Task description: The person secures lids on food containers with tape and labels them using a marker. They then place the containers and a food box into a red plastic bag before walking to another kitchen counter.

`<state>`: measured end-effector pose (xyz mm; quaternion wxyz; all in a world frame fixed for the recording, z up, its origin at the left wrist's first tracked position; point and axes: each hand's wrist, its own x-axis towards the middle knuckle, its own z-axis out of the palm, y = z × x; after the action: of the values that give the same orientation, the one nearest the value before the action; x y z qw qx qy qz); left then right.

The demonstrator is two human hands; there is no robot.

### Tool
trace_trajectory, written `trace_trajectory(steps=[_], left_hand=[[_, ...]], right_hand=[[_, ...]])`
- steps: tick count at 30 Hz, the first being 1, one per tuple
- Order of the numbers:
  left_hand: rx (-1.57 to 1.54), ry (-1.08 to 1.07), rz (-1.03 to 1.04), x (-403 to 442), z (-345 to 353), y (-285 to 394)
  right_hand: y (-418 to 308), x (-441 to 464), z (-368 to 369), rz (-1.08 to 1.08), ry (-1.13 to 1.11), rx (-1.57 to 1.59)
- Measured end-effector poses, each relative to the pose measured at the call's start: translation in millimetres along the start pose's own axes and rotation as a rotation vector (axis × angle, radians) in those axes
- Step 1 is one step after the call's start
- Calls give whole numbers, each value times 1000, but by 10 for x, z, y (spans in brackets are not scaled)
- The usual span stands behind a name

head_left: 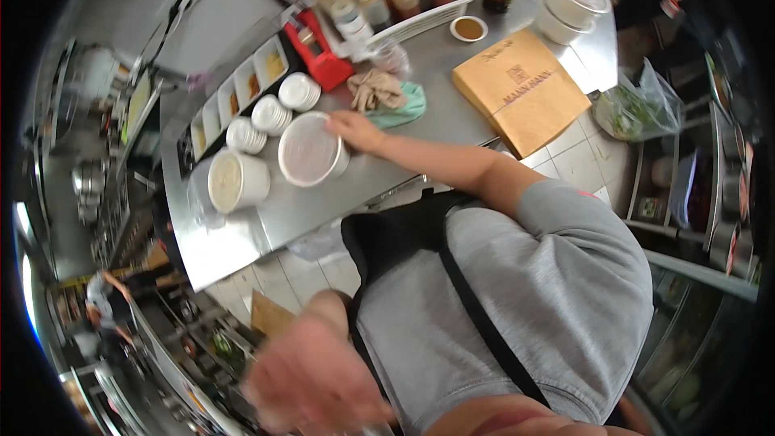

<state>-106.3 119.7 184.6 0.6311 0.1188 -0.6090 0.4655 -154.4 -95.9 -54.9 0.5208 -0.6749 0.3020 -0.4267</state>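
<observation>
Head view shows floor tiles, a shiny metal table and a boxy paper bag. On the table is a round plastic tub; the right hand touches its rim, the left hand is blurry, I can't tell if either pinches

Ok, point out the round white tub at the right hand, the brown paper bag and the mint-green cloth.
Round white tub (308, 150): head view, middle of its top.
Brown paper bag (521, 90): head view, its printed face.
Mint-green cloth (408, 106): head view, its uncovered right part.
</observation>
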Motion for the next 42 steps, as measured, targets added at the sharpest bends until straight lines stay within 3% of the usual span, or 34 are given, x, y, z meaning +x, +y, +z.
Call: trace_trajectory(steps=[1,2,3,4,7,8,9,11,12,14,17,19,23,28,36,38,40,42], left_hand=[[364,-160,81,-178,-194,-52],[404,-348,162,-153,49,-200],[330,-840,-282,-106,-202,-179],[217,-581,-734,-435,-82,-249],[296,-668,-1092,-1463,-288,-480],[310,-731,-1101,-1806,-391,-443],[321,-795,-1112,-2017,-449,-381],[405,-1026,-976,-2093,-420,-191],[433,-1024,-980,-2139,-404,-131],[462,-1241,-987,-2211,-363,-103],[463,-1284,-973,-2190,-376,-137],[453,-1255,-997,-2183,-381,-133],[518,-1270,-1085,-2155,-277,-144],[537,-1307,-957,-2199,-128,-157],[428,-1354,-986,-2165,-153,-183],[475,-1469,-857,-2267,-201,-195],[476,-1445,-870,-2306,-220,-188],[488,-1416,-877,-2318,-253,-193]], right_hand=[[19,2,65,40,14,-9],[38,4,115,39,-36,0],[63,27,104,26,15,6],[98,14,108,23,66,18],[169,68,134,178,73,42],[170,129,99,17,74,-19],[-46,90,55,182,62,-62],[-112,129,64,-32,101,40],[-271,135,43,-110,72,-33],[-392,150,40,-199,30,-103],[-410,131,97,-391,-39,-377],[-444,38,107,-380,-204,-824],[-512,334,171,-399,-92,-699],[-377,526,320,-350,-333,-1046],[-317,613,282,-287,-433,-987],[-349,665,247,-242,-506,-968],[-449,811,177,-172,-511,-823],[-423,963,39,-312,-367,-618]])
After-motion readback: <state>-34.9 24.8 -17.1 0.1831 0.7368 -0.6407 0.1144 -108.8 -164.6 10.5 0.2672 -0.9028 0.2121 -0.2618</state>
